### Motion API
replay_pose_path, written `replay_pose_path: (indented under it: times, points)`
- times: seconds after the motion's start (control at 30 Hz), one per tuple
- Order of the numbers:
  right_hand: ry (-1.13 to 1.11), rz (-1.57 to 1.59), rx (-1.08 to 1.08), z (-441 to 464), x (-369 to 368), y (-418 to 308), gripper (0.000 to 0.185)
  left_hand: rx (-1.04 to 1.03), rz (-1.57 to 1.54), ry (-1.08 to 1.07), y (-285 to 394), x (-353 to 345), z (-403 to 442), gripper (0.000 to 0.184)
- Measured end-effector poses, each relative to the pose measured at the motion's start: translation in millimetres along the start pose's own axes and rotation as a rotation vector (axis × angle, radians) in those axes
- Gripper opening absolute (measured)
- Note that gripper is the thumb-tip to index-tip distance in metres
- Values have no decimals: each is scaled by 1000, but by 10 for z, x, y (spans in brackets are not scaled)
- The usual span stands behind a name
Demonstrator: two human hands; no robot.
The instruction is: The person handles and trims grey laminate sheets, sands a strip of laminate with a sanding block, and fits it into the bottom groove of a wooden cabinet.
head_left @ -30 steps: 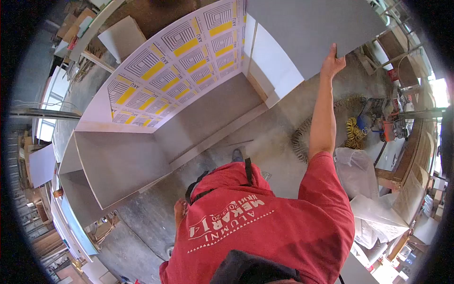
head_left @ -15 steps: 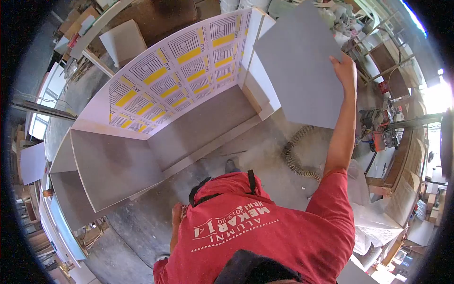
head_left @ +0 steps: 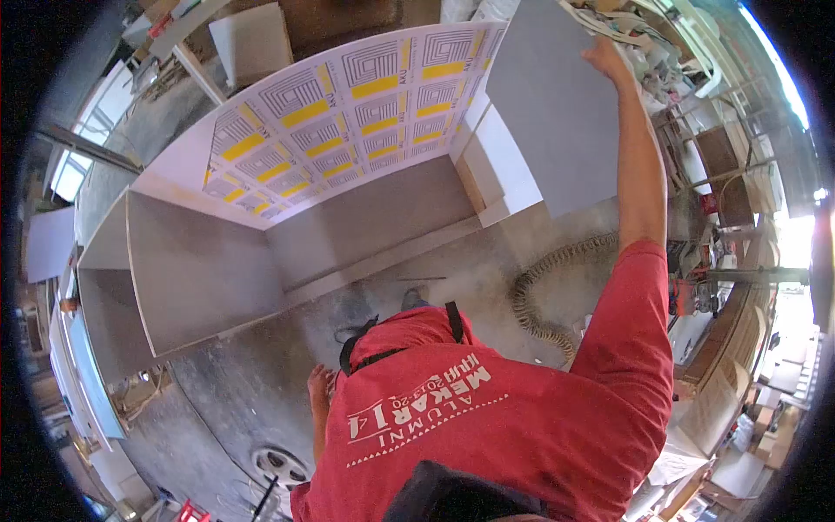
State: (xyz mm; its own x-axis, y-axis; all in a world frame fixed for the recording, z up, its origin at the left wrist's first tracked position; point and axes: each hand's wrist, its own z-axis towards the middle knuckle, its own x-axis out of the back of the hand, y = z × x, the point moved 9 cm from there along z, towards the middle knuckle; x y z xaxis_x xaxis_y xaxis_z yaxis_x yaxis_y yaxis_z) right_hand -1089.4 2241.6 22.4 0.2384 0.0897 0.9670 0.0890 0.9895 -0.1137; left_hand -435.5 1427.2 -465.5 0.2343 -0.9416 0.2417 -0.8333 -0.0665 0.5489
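Note:
My right hand [head_left: 606, 61] grips the outer edge of a large flat grey panel [head_left: 557, 113], held tilted at the right end of a cabinet carcass [head_left: 200, 270]. The panel overlaps the carcass's right end in view, and I cannot tell whether they touch. The carcass has grey inner faces and a back board [head_left: 348, 113] printed with black line patterns and yellow blocks. My left hand [head_left: 321, 383] hangs low beside my body, fingers loosely apart and nothing in them.
A coiled air hose [head_left: 526, 300] lies on the concrete floor right of the carcass. Off-cuts and bags [head_left: 665, 65] are heaped behind the panel. A wooden workbench [head_left: 718, 348] stands at the right. A wheel [head_left: 280, 465] shows at the lower left.
My right hand and the grey panel have moved up and slightly left in view, towards the carcass's end. The view has shifted, bringing the wheel into sight. My left hand shows more fully.

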Motion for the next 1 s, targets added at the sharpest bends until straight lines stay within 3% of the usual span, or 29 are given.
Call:
replay_pose_path:
  times: [0.1, 0.23, 0.4, 0.53, 0.67, 0.77, 0.83, 1.0]
  points:
    - [-20, 45, -23, 346, -138, 50, 55, -3, -84, 8, -455, 13, -62, 46]
    - [237, -125, 204, 1249, -583, 832, 53, -6, -3, -20, -990, -11, -103, 46]
    - [293, -147, 16, 585, -203, 245, 45, -22, 121, -43, -1201, -11, -91, 47]
    - [342, -158, -9, 420, -137, 187, 41, -12, 127, -50, -1095, -21, 10, 47]
    - [390, -162, -9, 384, -184, 187, 37, 80, -57, -17, -809, 45, 181, 47]
    - [475, -222, 115, 344, -192, 81, 36, 145, -173, 20, -502, 60, 300, 48]
    - [332, -201, -97, 88, -50, -186, 36, 137, -159, 26, -283, 66, 337, 48]
    - [323, -237, -61, -72, -50, -357, 39, 99, -124, 13, 64, 12, 232, 49]
